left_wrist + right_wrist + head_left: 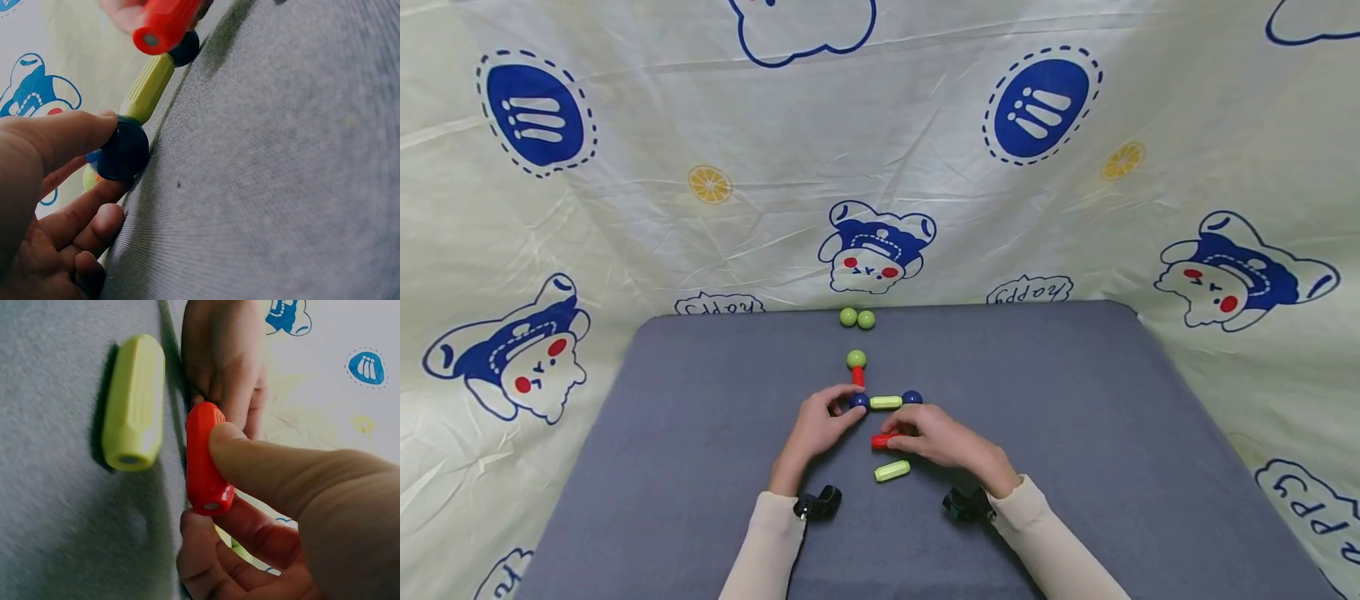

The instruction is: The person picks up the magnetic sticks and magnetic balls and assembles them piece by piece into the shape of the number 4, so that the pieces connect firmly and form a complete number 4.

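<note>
My left hand point(822, 423) pinches a dark blue ball point(124, 150) between thumb and fingers. Joined to that ball are a red rod point(858, 377), which runs back to a green ball point(856, 359), and a yellow-green rod point(886, 402), which leads right to a second blue ball point(912, 397). In front of this row, my right hand point(938, 435) holds another red rod point(204, 459) between thumb and fingers; a grey metal disc shows in its end. A loose yellow-green rod point(134, 403) lies on the table nearer to me, beside the right hand.
Two green balls point(857, 318) sit side by side near the far edge of the grey cloth-covered table point(715, 500). Behind the table hangs a pale printed sheet point(775, 142). Black straps with small devices point(818, 503) are on both wrists.
</note>
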Demonstrator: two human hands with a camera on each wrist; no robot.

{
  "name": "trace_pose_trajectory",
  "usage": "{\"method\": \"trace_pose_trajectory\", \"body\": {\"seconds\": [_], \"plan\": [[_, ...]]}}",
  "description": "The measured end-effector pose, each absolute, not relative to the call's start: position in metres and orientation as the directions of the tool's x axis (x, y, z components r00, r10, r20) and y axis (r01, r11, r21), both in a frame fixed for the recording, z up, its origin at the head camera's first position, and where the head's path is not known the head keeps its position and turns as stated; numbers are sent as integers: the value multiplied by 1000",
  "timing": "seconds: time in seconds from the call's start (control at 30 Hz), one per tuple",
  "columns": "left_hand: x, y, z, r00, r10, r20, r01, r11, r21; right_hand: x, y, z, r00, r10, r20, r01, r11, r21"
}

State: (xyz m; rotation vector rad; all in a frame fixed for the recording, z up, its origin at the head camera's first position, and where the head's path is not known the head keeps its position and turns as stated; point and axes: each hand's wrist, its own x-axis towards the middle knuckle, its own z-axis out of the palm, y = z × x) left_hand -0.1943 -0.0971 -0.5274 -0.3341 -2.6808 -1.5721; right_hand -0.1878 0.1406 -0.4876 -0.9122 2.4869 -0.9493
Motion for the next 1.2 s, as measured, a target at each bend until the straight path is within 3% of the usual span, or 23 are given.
{"method": "trace_pose_trajectory", "body": {"seconds": [0.3,1.2], "plan": [[-194,-96,-528,-977,181,114,188,469,863,-193,148,-478,-771,-636,-42,-461,602,-652],[-194,-97,-527,-978,178,109,182,473,862,-241,147,-465,-902,-431,32,-310,592,-744]]}}
